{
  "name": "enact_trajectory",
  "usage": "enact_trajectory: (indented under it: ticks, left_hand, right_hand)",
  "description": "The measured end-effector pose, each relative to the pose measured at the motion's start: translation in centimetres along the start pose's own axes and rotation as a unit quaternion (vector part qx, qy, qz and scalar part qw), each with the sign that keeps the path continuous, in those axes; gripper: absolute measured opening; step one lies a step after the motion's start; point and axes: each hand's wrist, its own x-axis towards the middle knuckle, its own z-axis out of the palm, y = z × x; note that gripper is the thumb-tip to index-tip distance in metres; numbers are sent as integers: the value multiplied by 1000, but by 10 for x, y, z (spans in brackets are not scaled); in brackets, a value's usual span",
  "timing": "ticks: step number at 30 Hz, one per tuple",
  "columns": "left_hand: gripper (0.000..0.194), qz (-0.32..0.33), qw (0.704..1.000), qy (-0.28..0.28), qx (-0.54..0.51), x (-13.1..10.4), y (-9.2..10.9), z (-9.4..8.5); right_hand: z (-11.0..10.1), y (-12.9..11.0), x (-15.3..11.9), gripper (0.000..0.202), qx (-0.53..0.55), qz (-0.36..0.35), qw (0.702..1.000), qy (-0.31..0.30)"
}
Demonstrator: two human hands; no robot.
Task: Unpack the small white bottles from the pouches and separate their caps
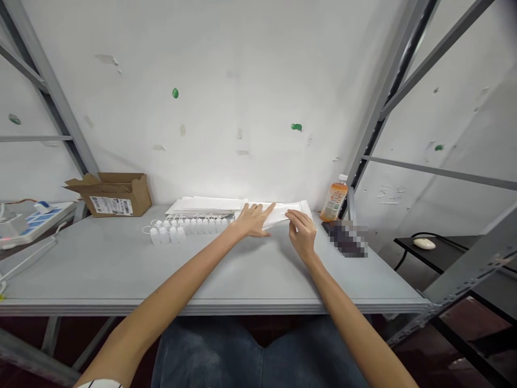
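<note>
A flat white sheet or bag (281,214), looking like thin paper or plastic film, lies near the back of the grey table; its exact kind is unclear. Spread over its left part is my left hand (253,220), fingers stretched out and apart. My right hand (302,233) pinches the sheet near its right side between thumb and fingertips. To the left, a stack of flat white pieces (204,205) rests against the wall. In front of that stack stand rows of several small white bottle-shaped pieces (173,234) with thin white loops.
An opened cardboard box (117,194) sits at the back left, near a power strip (40,221). At the back right stands a bottle of orange liquid (335,199), with a pixelated dark object (348,240) before it. Metal posts (388,102) frame the table (242,275).
</note>
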Motion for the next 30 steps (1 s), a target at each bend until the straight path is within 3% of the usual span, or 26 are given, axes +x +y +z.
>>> enact_trajectory:
  ticks: [2, 5, 9, 13, 18, 22, 30]
  left_hand:
    - [91, -23, 999, -22, 16, 4, -1, 1]
    - [73, -36, 998, -10, 43, 7, -9, 0]
    - [66, 1, 994, 43, 102, 8, -26, -7]
    - [60, 69, 981, 98, 152, 6, -33, -21]
    - [48, 125, 970, 135, 157, 6, -23, -37]
    - [44, 142, 964, 132, 181, 7, -14, -43]
    - [36, 123, 962, 125, 209, 9, -10, -56]
  right_hand:
    - [0, -1, 0, 32, 19, 19, 1000, 3]
    - [-1, 0, 2, 28, 50, 82, 995, 6]
    - [-5, 4, 5, 31, 95, 244, 965, 18]
    - [-4, 13, 4, 37, 94, 427, 899, 3]
    - [-1, 12, 6, 26, 177, 612, 770, -28]
    - [-4, 4, 10, 19, 254, 650, 715, -40]
    - [-5, 0, 13, 11, 262, 698, 664, -62]
